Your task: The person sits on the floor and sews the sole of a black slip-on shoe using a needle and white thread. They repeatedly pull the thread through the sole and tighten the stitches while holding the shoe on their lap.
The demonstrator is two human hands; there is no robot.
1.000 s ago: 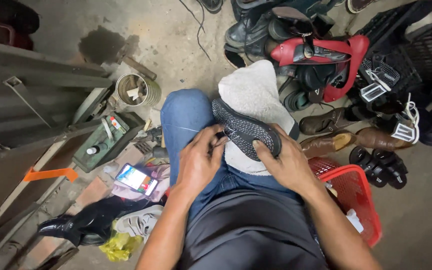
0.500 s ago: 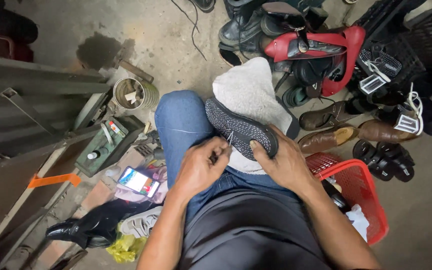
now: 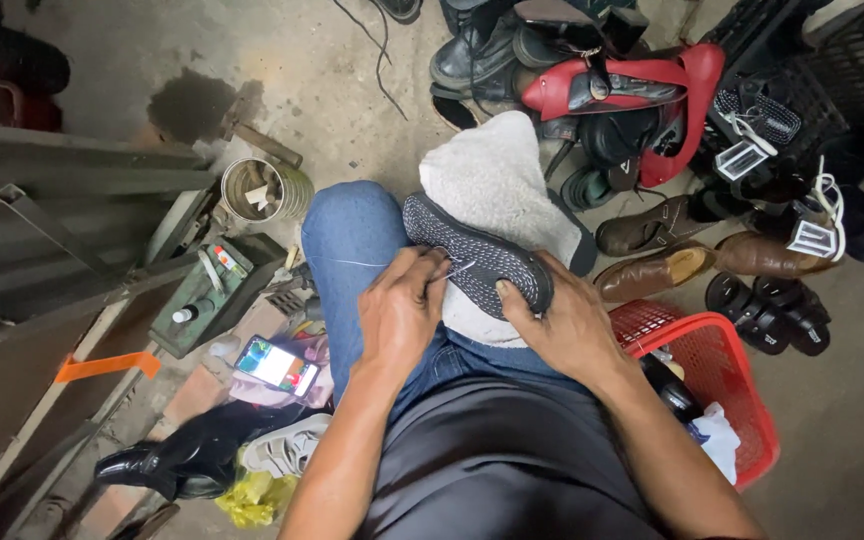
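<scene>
A dark shoe with a dotted sole lies sole-up across my lap, on a white fleecy cloth draped over my knees. My right hand grips the shoe's near end, thumb pressed on the sole. My left hand pinches a thin white thread at the shoe's left edge, fingers closed; any needle is too small to make out. I wear blue jeans.
A red basket stands at my right. Several shoes and boots pile ahead, among them red heels and brown leather shoes. At my left are a tin can, a green toolbox, a lit phone and a black shoe.
My left hand has moved from beside the shoe onto its left edge and now pinches the thread there. The right hand keeps its hold on the shoe.
</scene>
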